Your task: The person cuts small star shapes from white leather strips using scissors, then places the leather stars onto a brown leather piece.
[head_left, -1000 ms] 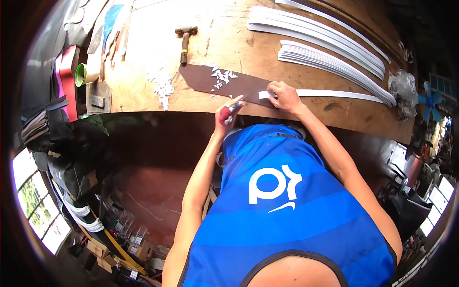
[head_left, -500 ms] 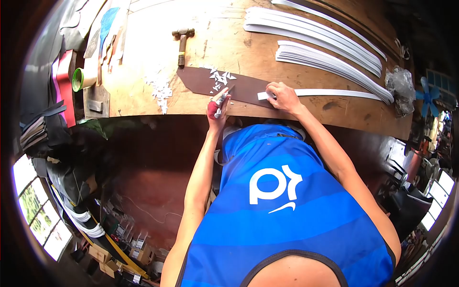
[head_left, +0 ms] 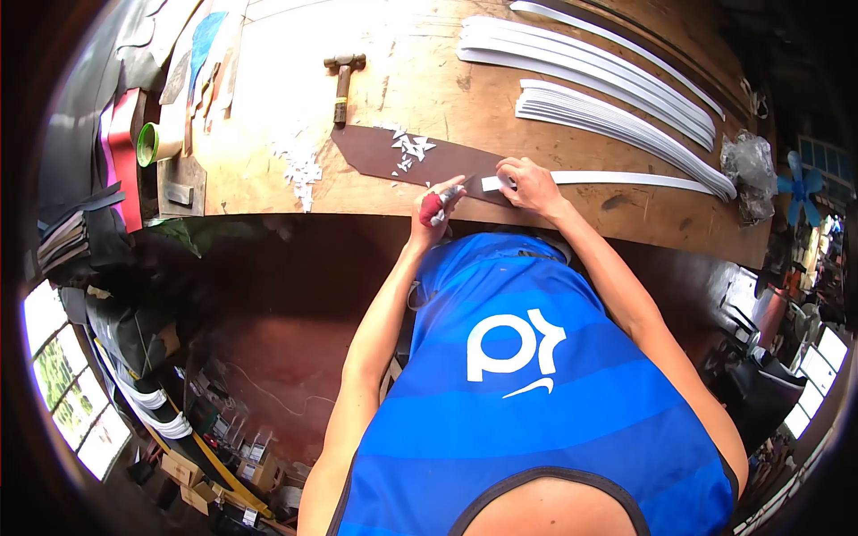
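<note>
My left hand (head_left: 433, 211) is closed around a small knife (head_left: 452, 190) with a red-wrapped handle, its blade pointing at the near end of a long white strip (head_left: 626, 178). My right hand (head_left: 528, 182) presses that strip end flat onto a dark brown cutting mat (head_left: 375, 150) lying on the wooden table (head_left: 268, 98). The two hands are a few centimetres apart near the table's front edge. Small white offcuts (head_left: 409, 145) lie scattered on the mat.
A hammer (head_left: 340, 79) lies behind the mat. More white scraps (head_left: 302, 164) sit to the left. Two stacks of curved white strips (head_left: 617, 116) (head_left: 581, 52) fill the back right. A tape roll (head_left: 149, 143) and a metal block (head_left: 180, 189) lie far left, a plastic bag (head_left: 749, 165) far right.
My left hand swung left along the mat with the knife, then came back right to the strip end. My right hand stayed pressed on the strip.
</note>
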